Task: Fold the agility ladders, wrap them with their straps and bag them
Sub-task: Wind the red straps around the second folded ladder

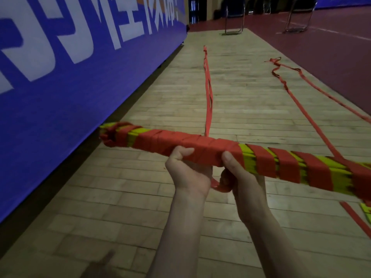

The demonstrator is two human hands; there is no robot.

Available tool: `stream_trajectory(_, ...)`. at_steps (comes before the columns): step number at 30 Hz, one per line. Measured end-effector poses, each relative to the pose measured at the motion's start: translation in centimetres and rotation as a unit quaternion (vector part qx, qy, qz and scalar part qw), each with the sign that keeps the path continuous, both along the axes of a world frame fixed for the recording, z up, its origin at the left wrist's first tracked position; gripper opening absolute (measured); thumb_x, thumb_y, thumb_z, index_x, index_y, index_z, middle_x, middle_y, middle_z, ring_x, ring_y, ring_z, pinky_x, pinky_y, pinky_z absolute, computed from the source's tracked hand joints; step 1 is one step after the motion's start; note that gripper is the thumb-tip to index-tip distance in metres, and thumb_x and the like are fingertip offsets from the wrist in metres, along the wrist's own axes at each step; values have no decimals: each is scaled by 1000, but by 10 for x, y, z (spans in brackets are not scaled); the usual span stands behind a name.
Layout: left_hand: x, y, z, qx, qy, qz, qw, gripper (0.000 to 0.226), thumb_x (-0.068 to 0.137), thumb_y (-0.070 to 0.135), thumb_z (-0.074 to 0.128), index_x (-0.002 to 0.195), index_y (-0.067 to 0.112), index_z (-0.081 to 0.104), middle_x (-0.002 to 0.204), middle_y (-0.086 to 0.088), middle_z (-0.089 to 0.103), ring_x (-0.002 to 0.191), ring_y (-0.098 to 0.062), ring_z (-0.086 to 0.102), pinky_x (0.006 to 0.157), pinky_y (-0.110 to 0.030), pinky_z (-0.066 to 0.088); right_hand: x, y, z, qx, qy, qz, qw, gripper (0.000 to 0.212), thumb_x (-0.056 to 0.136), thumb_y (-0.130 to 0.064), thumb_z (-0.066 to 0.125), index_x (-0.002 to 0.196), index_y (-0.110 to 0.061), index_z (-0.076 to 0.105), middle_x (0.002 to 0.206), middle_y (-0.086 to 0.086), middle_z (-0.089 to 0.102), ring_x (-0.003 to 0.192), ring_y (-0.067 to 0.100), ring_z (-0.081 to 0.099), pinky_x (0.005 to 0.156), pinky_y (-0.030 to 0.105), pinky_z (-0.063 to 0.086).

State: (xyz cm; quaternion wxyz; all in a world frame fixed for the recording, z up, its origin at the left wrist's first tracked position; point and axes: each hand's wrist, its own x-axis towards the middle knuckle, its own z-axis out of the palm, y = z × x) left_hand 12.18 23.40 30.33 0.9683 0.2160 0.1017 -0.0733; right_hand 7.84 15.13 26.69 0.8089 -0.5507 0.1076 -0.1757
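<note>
Both hands (188,173) around strap-wound ladder bundle (200,146), right grip (241,177) seemingly pinching strap (208,97).

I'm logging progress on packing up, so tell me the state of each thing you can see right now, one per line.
Ladder bundle: folded, held level, partly wrapped in red strap.
Loose strap: unwound, trailing from the bundle along the wooden floor.
Second strap: lying slack on the floor, untouched.
Left hand: grips the bundle from below.
Right hand: grips the bundle, red strap bunched beneath its palm.
Metal chairs: standing far off.
</note>
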Motion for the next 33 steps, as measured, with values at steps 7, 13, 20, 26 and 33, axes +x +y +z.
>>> stream_trajectory(7,1,-6,-1,29,112,-7,993,5,81,7,62,86,7,61,76,-12,68,83,-30,64,83,-49,52,-9,-18,-6,-95,61,35,993,33,61,-37,89,82,-22,69,70,-6,69,66,14,64,60,33,56)
stream_trajectory(13,-3,-4,-26,-64,-157,27,985,64,38,-7,68,91,27,76,100,8,69,106,-17,61,101,-46,42,-5,-10,6,154,104,101,977,49,71,-59,62,94,-16,63,71,3,56,45,11,40,49,24,37)
stream_trajectory(20,-8,-8,-15,-4,-4,-11,1000,64,48,-8,44,104,10,68,80,-11,67,80,-28,65,94,-49,49,2,-18,-1,123,6,30,992,38,58,-47,72,80,-19,61,62,-2,48,48,12,46,54,30,42)
stream_trajectory(26,-7,-20,-8,1,161,-28,987,33,84,27,67,102,3,54,103,-23,62,97,-40,62,87,-55,50,-5,-42,-5,-174,-69,50,981,30,63,-41,77,79,-17,66,72,-2,67,73,22,69,61,37,59)
stream_trajectory(33,4,-11,-34,-77,19,54,995,45,62,8,57,105,19,58,90,3,64,88,-17,62,67,-37,57,-15,-28,-1,-28,124,28,991,41,60,-49,83,76,-15,66,61,3,58,53,21,55,52,35,52)
